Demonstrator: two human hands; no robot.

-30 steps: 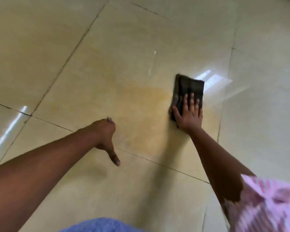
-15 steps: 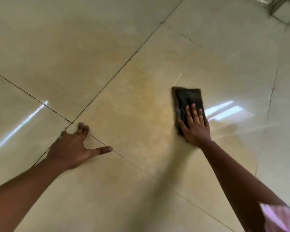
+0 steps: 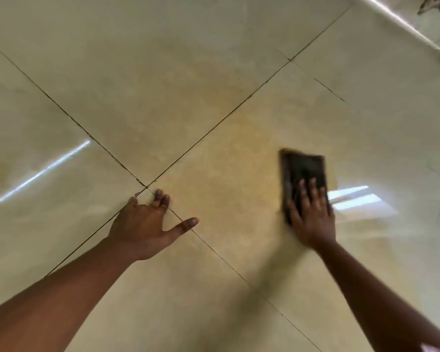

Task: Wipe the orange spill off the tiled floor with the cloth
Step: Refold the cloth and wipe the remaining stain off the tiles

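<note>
Two bare forearms reach in from the bottom edge over the floor (image 3: 214,59) of glossy cream tiles. The left hand (image 3: 145,227) lies flat on the tiles close to where four grout lines cross, its thumb stuck out to the right and its fingers bent at the tips against the floor; its grip is wide and holds nothing. To the right, on the next tile, the right hand (image 3: 313,219) presses palm-down with straight, slightly spread fingers on the near end of the cloth (image 3: 302,171); this grip is also wide, flat on the fabric and not curled round it. The cloth is dark, folded into a rectangle, lying flat on the tile and somewhat blurred. The spill (image 3: 234,168) shows as a faint orange-yellow haze on that same tile, between the two hands and reaching up past the cloth's left side; its edges are too soft to trace. A bright window reflection (image 3: 353,196) sits just right of the cloth. Far off at the top right a pale strip (image 3: 401,21) crosses the floor.
</note>
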